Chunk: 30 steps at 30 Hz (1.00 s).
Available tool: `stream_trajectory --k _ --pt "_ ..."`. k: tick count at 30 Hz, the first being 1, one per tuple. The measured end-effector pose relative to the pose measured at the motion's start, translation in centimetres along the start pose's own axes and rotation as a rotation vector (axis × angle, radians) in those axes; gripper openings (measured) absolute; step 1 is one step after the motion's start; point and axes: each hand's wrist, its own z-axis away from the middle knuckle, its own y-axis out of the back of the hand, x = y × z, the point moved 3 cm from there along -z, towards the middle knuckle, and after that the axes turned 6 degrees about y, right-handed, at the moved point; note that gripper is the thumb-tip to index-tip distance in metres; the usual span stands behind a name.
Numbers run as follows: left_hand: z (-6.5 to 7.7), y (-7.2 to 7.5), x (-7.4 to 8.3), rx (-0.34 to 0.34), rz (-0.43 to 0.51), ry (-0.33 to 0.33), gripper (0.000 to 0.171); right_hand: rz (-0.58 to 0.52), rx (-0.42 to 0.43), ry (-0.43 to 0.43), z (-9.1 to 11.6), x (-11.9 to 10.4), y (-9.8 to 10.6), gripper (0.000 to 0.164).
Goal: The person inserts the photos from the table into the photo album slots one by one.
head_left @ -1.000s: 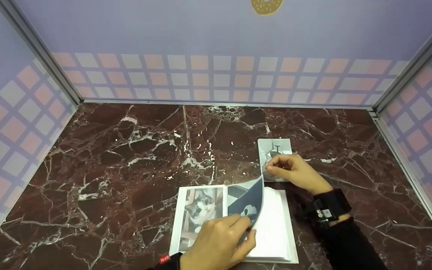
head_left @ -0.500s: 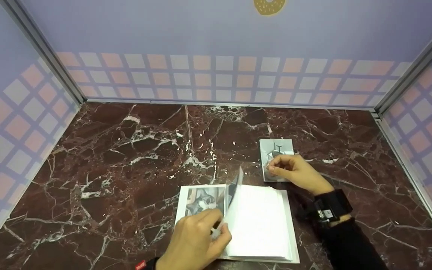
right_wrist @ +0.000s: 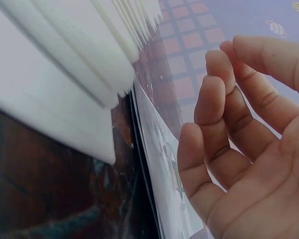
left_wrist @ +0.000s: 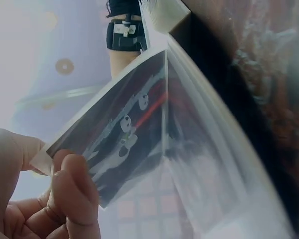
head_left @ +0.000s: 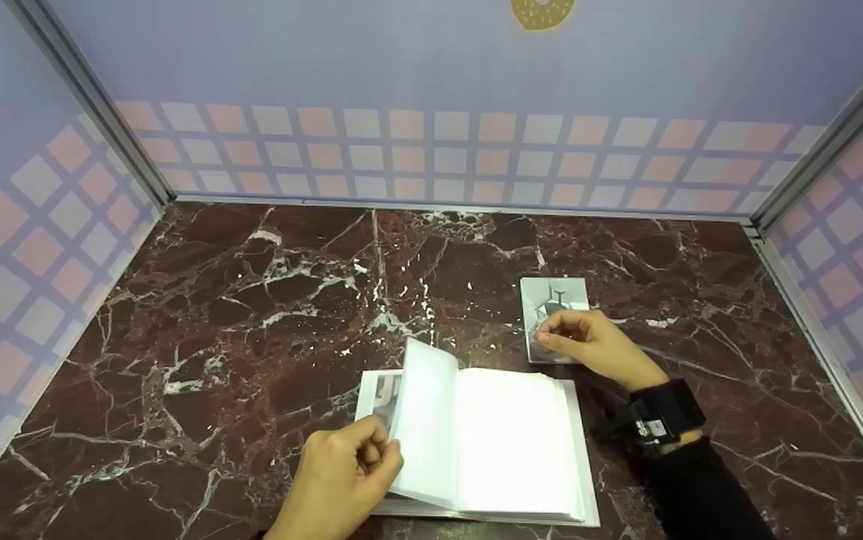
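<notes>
An open photo album (head_left: 517,442) lies at the front of the table, its right side showing a blank white page. Thumb and fingers of my left hand (head_left: 341,472) pinch the outer edge of a raised page (head_left: 427,420), which stands tilted over the left side. In the left wrist view this page's underside bears a dark picture (left_wrist: 129,129) with pale figures. A cat photo (head_left: 385,395) beneath is mostly covered. My right hand (head_left: 600,349) hovers over a stack of photos (head_left: 555,292) behind the album; its fingers are loosely curled and hold nothing in the right wrist view (right_wrist: 239,134).
The dark red marbled table (head_left: 236,330) stretches left of and behind the album. Purple panels with pink and white squares (head_left: 450,157) enclose it at the back and both sides. A black band with a small device (head_left: 660,420) sits on my right wrist.
My left hand has moved left with the pinched page, turning it from the right side over toward the left and uncovering the white page. My right hand stays in place.
</notes>
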Motion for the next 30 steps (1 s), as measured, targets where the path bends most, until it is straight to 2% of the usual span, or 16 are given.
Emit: stream_trajectory --k 4,8,12,15,24,27,30 --pt "0.4 0.3 -1.0 -0.017 -0.061 0.072 0.032 -0.008 0.009 0.006 0.1 -0.1 0.1 0.023" --pt "0.7 0.4 -2.1 -0.042 -0.183 0.129 0.029 0.013 0.005 0.022 0.1 0.1 0.1 0.02" --pt "0.9 0.2 -2.9 -0.094 -0.301 0.176 0.026 0.013 0.003 0.014 0.1 0.2 0.2 0.022" --pt "1.0 -0.2 -3.4 -0.141 -0.354 0.206 0.026 0.009 0.003 0.006 0.1 0.3 0.2 0.024" --pt "1.1 -1.0 -4.4 -0.211 -0.442 0.238 0.035 0.042 0.009 -0.003 0.1 0.3 0.3 0.023" --pt "1.0 -1.1 -4.6 -0.209 -0.482 0.236 0.034 0.04 0.006 -0.003 0.1 0.3 0.3 0.024" --pt "1.0 -1.0 -4.4 -0.186 -0.528 0.204 0.03 0.039 0.004 -0.006 0.1 0.3 0.4 0.025"
